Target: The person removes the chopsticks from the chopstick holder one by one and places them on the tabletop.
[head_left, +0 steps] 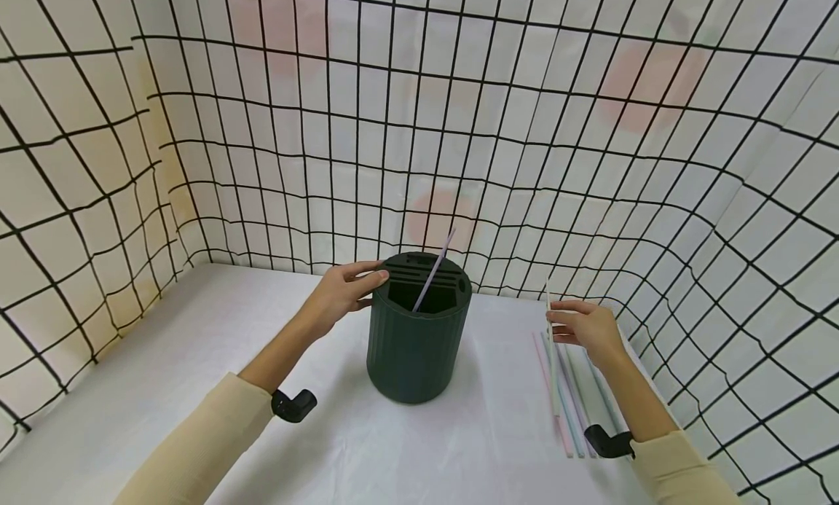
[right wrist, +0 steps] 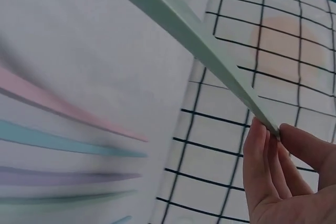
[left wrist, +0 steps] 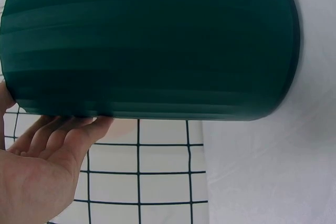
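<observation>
A dark green, ribbed, round pen holder (head_left: 413, 352) stands upright on the white surface, its top divided into slots and a larger opening. One thin lilac stick (head_left: 435, 272) leans out of that opening. My left hand (head_left: 344, 294) holds the pen holder's upper left rim, thumb at the top edge and fingers against the side (left wrist: 102, 124). To the right, my right hand (head_left: 586, 329) pinches a long, flat-sided, light green stick (right wrist: 205, 48) near its far end, between thumb and fingertips. It is raised above several pastel sticks (head_left: 570, 396) lying side by side.
Black wire mesh (head_left: 419, 126) over pale, spotted sheeting encloses the back and both sides. The lying sticks, among them pink (right wrist: 68, 108), blue (right wrist: 68, 142) and purple (right wrist: 68, 177) ones, are near the right mesh. White cloth (head_left: 197, 330) covers the work surface.
</observation>
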`<state>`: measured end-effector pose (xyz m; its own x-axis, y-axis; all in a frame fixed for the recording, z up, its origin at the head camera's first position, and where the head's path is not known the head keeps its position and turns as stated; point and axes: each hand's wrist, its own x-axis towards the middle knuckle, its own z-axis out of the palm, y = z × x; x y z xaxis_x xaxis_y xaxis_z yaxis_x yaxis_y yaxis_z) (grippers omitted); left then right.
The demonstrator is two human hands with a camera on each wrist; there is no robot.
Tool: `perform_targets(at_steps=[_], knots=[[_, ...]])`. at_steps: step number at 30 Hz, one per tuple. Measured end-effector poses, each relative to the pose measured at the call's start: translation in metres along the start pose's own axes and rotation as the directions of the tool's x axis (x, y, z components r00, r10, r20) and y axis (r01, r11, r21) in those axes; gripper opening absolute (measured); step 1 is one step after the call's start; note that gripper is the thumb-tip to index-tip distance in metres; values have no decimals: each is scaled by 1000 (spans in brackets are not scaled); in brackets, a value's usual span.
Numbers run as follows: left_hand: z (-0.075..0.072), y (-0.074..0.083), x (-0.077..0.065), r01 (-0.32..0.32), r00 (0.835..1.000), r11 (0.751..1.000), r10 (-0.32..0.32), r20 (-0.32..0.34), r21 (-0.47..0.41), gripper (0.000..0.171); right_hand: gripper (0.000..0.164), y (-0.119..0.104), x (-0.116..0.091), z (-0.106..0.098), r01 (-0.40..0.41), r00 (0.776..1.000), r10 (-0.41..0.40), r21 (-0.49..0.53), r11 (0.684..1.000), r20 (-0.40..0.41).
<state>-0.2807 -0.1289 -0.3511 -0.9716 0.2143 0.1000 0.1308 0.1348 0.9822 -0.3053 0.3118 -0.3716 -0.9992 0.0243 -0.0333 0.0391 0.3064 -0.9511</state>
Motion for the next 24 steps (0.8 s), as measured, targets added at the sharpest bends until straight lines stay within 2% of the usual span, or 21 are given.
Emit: perform_targets(at_steps=[7, 12, 24], knots=[[0, -2, 2, -4, 1000, 1000, 4, 5, -5, 57, 49, 35, 11, 6, -70, 997, 71, -32, 997, 31], [0, -2, 1, -2, 1000, 1000, 2, 0, -6, 57, 47, 53, 15, 11, -111, 993, 115, -90, 990, 38], [0, -1, 1, 4, 1000, 1000, -4, -6, -7, 57, 43, 77, 14, 17, -168, 983, 177, -132, 977, 56]])
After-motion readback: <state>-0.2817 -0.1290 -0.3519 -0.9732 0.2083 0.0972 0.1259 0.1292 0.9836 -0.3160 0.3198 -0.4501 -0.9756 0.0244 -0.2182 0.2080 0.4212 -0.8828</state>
